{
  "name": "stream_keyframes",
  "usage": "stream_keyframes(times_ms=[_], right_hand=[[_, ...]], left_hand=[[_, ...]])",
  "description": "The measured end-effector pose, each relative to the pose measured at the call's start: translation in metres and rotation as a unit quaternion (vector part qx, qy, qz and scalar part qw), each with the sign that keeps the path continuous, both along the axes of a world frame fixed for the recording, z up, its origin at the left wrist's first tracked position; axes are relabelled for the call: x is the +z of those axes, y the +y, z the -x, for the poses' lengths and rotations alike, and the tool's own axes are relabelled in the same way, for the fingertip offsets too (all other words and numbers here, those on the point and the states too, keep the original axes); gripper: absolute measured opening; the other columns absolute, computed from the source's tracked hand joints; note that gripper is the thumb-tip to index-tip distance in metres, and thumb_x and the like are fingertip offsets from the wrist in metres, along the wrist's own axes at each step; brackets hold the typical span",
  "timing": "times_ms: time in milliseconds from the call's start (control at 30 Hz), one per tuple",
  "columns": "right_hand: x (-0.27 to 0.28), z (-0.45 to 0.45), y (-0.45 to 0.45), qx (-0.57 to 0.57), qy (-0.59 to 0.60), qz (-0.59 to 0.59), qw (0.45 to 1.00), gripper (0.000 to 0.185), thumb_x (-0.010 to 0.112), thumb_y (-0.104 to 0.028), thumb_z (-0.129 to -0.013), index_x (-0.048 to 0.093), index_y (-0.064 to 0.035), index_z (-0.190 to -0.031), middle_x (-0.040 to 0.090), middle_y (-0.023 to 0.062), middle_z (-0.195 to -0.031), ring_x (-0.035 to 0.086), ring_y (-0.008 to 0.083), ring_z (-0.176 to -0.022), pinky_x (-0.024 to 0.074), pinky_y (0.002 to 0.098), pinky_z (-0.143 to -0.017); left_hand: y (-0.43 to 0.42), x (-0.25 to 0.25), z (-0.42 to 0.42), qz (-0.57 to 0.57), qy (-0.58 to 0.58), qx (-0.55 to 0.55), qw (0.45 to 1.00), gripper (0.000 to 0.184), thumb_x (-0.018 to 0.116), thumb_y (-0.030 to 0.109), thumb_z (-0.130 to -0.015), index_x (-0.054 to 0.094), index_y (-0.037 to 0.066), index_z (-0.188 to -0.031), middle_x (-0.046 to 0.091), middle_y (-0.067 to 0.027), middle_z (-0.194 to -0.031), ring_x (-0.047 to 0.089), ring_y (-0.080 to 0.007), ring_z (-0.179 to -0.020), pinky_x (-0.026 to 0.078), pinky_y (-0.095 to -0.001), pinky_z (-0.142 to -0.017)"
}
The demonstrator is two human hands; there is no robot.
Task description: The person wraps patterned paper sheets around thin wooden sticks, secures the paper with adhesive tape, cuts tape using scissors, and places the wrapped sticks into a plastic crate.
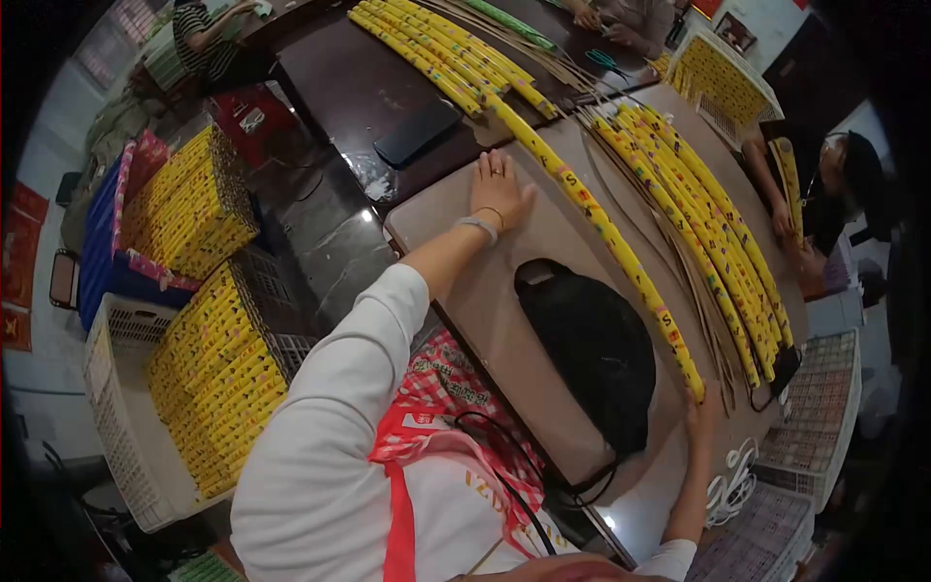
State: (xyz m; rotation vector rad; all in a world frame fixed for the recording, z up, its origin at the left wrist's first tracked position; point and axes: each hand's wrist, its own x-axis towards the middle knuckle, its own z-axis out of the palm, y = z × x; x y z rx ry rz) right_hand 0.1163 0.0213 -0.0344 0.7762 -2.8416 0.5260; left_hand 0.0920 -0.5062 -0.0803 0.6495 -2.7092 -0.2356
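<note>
From where I stand, one long, slim yellow tube printed with coloured figures (pixel 611 238) lies slantwise across the smooth brown surface (pixel 456 218). The person's right hand (pixel 702 412) is at its near end, touching it; I cannot tell how far that grip closes round the tube, since most of the fingers are hidden. The left hand (pixel 500 192) rests palm down beside the far stretch of the tube, its grip open and holding nothing, fingers pointing away from the body.

Between the tube and the person's body lies a half-round black fabric-like article with a loop at one end (pixel 592 349). On the tube's other side, a row of similar yellow tubes (pixel 713 262) lies lengthwise. Beyond, on a dark glossy surface (pixel 320 48), I see another yellow bundle (pixel 446 48) and a flat black oblong (pixel 417 134). To the person's left stands a white plastic crate (pixel 116 417) holding stacked yellow tubes (pixel 213 388).
</note>
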Motion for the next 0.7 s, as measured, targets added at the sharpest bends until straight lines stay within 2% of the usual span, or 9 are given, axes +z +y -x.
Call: stream_keyframes(times_ms=[33,100,233,367,433,500,567,667,700], right_hand=[[0.009,0.01,-0.029,0.009,0.007,0.001,1.0,0.026,0.055,-0.024,-0.087,0.05,-0.0015,-0.098,0.049,0.0143,-0.089,0.051,0.0317,-0.082,0.0411,0.0375,-0.07],[0.018,0.032,-0.108,0.017,-0.047,0.07,0.996,0.027,0.055,-0.026,-0.088,0.05,-0.0016,-0.098,0.049,0.0143,-0.089,0.053,0.0311,-0.083,0.0415,0.0367,-0.07],[0.022,0.099,-0.249,0.046,-0.026,0.063,0.997,0.029,0.054,-0.03,-0.088,0.051,-0.0022,-0.098,0.051,0.0145,-0.096,0.053,0.0313,-0.091,0.0422,0.0384,-0.072],[0.008,0.201,-0.393,0.026,0.111,0.0,0.993,0.045,0.054,-0.044,-0.085,0.052,-0.0004,-0.098,0.054,0.0157,-0.099,0.057,0.0363,-0.085,0.0452,0.045,-0.071],[0.022,0.234,-0.46,0.003,0.052,-0.069,0.996,0.053,0.051,-0.05,-0.084,0.052,-0.0002,-0.101,0.053,0.0171,-0.104,0.058,0.0366,-0.086,0.046,0.0466,-0.071],[0.026,0.254,-0.514,0.007,0.082,-0.061,0.995,0.052,0.053,-0.049,-0.083,0.053,-0.0003,-0.101,0.052,0.0207,-0.107,0.055,0.0396,-0.094,0.0435,0.0479,-0.077],[0.007,0.287,-0.559,0.039,0.087,-0.017,0.995,0.053,0.052,-0.052,-0.083,0.053,-0.0022,-0.103,0.052,0.0165,-0.109,0.058,0.0346,-0.091,0.0465,0.0464,-0.074],[0.007,0.302,-0.615,0.044,0.038,-0.062,0.996,0.045,0.046,-0.043,-0.09,0.05,-0.0035,-0.11,0.051,0.0156,-0.115,0.052,0.0336,-0.104,0.0365,0.053,-0.09],[0.023,0.293,-0.625,0.051,-0.033,-0.105,0.993,0.039,0.043,-0.036,-0.093,0.048,-0.0042,-0.115,0.05,0.0155,-0.118,0.047,0.0329,-0.111,0.0309,0.056,-0.093]], left_hand=[[-0.001,0.004,-0.001,-0.035,-0.007,-0.007,0.999,0.07,0.037,0.048,-0.088,0.028,-0.001,-0.136,0.022,-0.0212,-0.143,0.016,-0.0373,-0.133,0.013,-0.0444,-0.108],[0.0,0.006,-0.001,-0.04,0.003,0.003,0.999,0.07,0.04,0.048,-0.087,0.03,-0.002,-0.135,0.025,-0.021,-0.141,0.019,-0.0365,-0.132,0.015,-0.0446,-0.107],[0.001,0.005,0.0,-0.047,0.008,0.001,0.999,0.07,0.042,0.047,-0.086,0.029,-0.002,-0.135,0.026,-0.0213,-0.139,0.022,-0.0366,-0.13,0.015,-0.045,-0.107],[0.001,0.007,0.001,-0.082,0.0,-0.002,0.997,0.069,0.042,0.045,-0.086,0.027,-0.002,-0.135,0.023,-0.0223,-0.141,0.017,-0.0363,-0.132,0.013,-0.0456,-0.108],[0.001,0.004,0.002,-0.09,0.01,-0.002,0.996,0.07,0.042,0.045,-0.085,0.027,-0.002,-0.135,0.022,-0.0224,-0.142,0.016,-0.0361,-0.133,0.012,-0.0457,-0.108],[0.001,0.0,0.005,-0.091,0.012,-0.004,0.996,0.069,0.043,0.045,-0.085,0.028,-0.002,-0.135,0.022,-0.0222,-0.142,0.016,-0.0362,-0.133,0.011,-0.0469,-0.108],[0.002,0.009,0.001,-0.09,-0.008,-0.005,0.996,0.07,0.042,0.045,-0.085,0.027,-0.002,-0.135,0.022,-0.0224,-0.141,0.015,-0.0368,-0.133,0.013,-0.0479,-0.107],[0.001,0.014,0.002,-0.149,-0.036,-0.01,0.988,0.071,0.041,0.043,-0.086,0.024,-0.003,-0.137,0.016,-0.0217,-0.144,0.01,-0.037,-0.135,0.01,-0.045,-0.109],[0.002,0.016,0.0,-0.142,-0.03,-0.008,0.989,0.071,0.041,0.043,-0.086,0.024,-0.003,-0.137,0.016,-0.0215,-0.144,0.009,-0.0368,-0.135,0.009,-0.0457,-0.109]])
